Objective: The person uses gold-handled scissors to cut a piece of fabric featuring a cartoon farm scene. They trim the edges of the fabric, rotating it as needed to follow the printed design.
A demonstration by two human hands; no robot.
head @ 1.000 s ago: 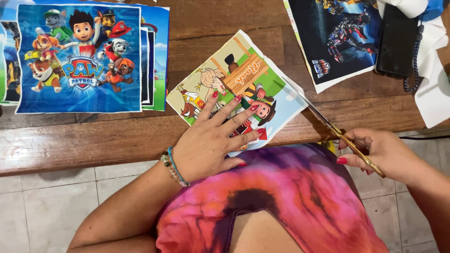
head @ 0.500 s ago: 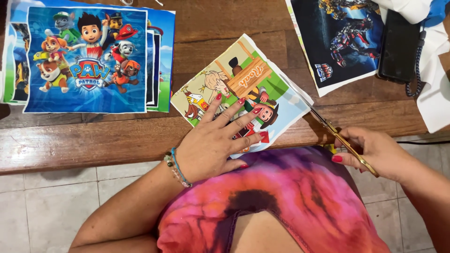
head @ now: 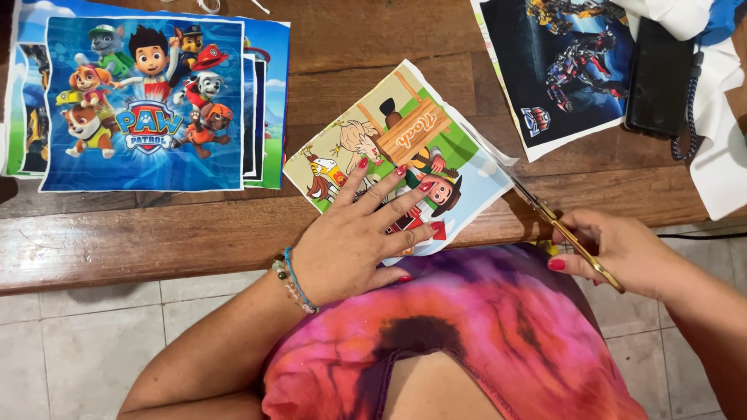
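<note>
On top of a long brown wooden table (head: 156,233), which takes up most of the view, there's a bunch of printed sheets spread around. Biggest one is the blue cartoon-puppy print (head: 144,105) up at the far left, sitting on a stack of similar sheets with their edges poking out on both sides. Over at the far right there's a dark robot print (head: 556,70), and touching its right side a black phone (head: 660,74) with a dark cord hanging off it, lying partly on some white cloth (head: 720,148).

Smack in the middle, tilted and hanging a bit over the near edge of the table, is the farm cartoon print (head: 405,132), green and white with a little wooden sign drawn on it. The left hand (head: 354,241) is pressed flat on its lower part, fingers spread wide, red nails, beaded bracelets on the wrist. The right hand (head: 622,253) is closed around the handles of gold scissors (head: 560,225), near the table's edge. The blades reach up to the print's right border, where a thin white strip of paper (head: 486,148) is lifting away. Can't really tell how far apart the blades are from this angle. Pink and purple tie-dye shirt (head: 482,334) fills the bottom, tile floor underneath.
</note>
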